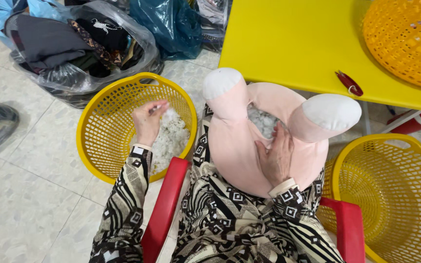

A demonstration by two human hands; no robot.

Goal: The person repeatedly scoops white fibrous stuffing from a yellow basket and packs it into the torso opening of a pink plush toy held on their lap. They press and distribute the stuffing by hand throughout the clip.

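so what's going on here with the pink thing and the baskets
A seated person holds a pink plush toy on their lap, the right hand resting on it beside an open gap that shows white stuffing. The left hand reaches into a yellow basket on the floor, fingers pinching a tuft of the white filling piled there.
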